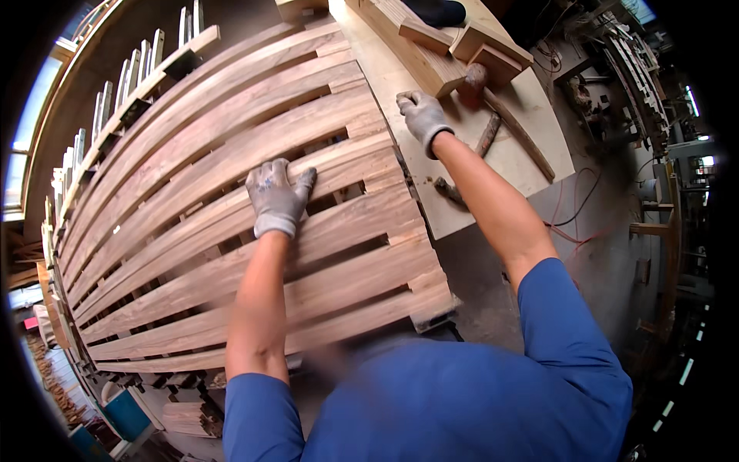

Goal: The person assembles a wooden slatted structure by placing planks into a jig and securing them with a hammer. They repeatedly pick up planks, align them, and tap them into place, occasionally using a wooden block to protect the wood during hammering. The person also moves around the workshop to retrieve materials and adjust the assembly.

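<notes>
My left hand, in a grey work glove, rests on the slats of a large wooden slatted panel. Its thumb is spread apart from the fingers, which lie over a slat beside a gap. To the right, my right hand, also gloved, is closed above a pale plywood board next to the panel's end. Whatever its curled fingers hold, if anything, is hidden. Just right of that hand lies a wooden-handled mallet with a rounded head. A dark, rod-like piece lies between my forearm and the mallet.
Thick wooden blocks sit at the board's far side, with a dark item on top. A rack of upright pale slats stands beyond the panel on the left. Cables trail over the floor at right.
</notes>
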Available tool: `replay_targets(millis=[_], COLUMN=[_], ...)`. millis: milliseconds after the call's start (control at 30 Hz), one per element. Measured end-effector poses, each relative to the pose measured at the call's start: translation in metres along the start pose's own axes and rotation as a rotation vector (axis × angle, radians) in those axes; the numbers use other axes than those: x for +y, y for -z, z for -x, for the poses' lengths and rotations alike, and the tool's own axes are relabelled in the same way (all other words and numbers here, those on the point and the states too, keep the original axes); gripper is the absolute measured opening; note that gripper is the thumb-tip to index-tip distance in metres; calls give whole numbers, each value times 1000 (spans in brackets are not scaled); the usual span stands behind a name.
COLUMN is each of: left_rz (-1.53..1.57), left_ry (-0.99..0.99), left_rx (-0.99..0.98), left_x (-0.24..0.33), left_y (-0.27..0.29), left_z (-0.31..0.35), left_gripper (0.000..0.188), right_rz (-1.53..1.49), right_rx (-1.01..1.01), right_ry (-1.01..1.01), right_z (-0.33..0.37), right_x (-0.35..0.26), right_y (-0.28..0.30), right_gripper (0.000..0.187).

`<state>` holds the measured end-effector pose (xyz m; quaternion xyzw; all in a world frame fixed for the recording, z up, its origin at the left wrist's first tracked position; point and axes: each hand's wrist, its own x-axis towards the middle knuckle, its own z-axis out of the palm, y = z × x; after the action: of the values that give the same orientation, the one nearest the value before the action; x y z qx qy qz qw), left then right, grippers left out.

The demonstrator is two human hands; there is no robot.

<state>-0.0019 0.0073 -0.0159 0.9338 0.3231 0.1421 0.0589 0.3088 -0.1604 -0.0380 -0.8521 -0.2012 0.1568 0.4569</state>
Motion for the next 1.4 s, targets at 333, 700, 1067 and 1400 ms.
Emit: replay_targets(millis=[333,700,1067,1400], left_rz=[28,306,390,528], left_ry=[-39,56,383,628], left_rx=[-207,-34,391,57], left_x=[-3,23,76,32], left_y=[20,131,191,143], left_z=[23,220,474,591], left_gripper=[99,57,25,21], right_rz=[264,332,294,577], right_rx=[-188,-365,-636,-385], right_ry=[18,883,996,867], right_z=[258,370,432,483], right_x=[13,-25,-20,1], right_y=[103,27,13,-3], right_gripper=[33,30,28,52])
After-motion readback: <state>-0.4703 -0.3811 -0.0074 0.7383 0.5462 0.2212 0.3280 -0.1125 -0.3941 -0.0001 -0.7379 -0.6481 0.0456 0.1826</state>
